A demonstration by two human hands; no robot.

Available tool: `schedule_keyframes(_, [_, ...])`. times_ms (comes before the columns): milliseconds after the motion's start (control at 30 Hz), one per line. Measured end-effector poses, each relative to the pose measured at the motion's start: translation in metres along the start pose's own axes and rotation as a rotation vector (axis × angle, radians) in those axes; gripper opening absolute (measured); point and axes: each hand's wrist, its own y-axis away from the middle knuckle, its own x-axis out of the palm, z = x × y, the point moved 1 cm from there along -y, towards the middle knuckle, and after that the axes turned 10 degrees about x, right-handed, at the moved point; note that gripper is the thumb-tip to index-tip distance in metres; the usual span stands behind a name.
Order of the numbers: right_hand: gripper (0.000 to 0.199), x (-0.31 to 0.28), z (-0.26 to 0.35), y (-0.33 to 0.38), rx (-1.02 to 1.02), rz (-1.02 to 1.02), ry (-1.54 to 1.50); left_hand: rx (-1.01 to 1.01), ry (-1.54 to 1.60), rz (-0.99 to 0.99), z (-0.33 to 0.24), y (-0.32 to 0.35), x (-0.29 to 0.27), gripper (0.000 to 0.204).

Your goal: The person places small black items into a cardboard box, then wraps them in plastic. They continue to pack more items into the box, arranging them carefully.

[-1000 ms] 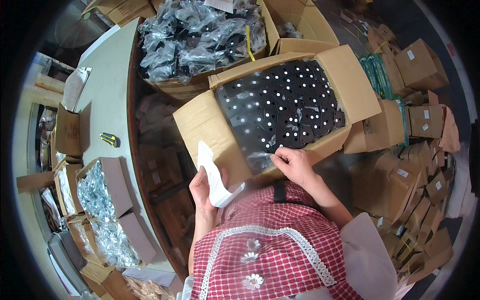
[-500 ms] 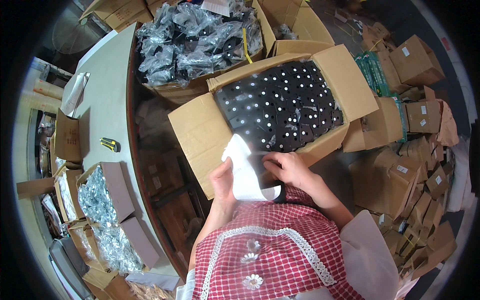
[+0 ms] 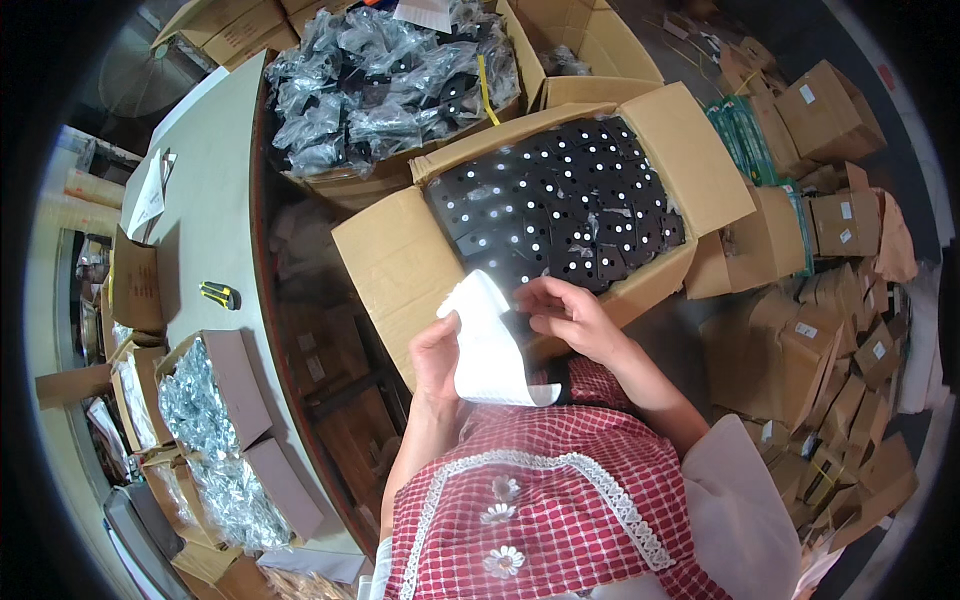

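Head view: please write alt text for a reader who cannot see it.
A person's left hand and right hand hold a curled white sheet beside an open cardboard box of black packets with white dots, among many more cartons.

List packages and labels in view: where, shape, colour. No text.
White label strip: curled, between left hand and right hand.
Open carton: brown, before the hands, black white-dotted packs.
Second carton: behind, clear-bagged dark parts.
Small boxes: right, brown, white stickers.

Red-and-white checked dress (image 3: 560,500) with lace trim, 3 embroidered daisies (image 3: 500,520).
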Motion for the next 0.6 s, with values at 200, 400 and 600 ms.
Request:
schedule_keyframes(200, [0.041, -0.005, 0.004, -0.007, -0.08, -0.1, 0.332, 0.069, 0.05, -0.139, -0.003, 0.008, 0.007, 0.034])
schedule_keyframes(400, [0.036, 0.002, 0.006, -0.009, -0.128, -0.129, 0.567, 0.122, -0.008, -0.068, 0.0, 0.015, 0.019, 0.031])
schedule_keyframes(600, [0.051, 0.015, -0.002, -0.013, -0.278, -0.187, 0.68, 0.164, 0.052, -0.055, 0.003, 0.023, 0.022, 0.065])
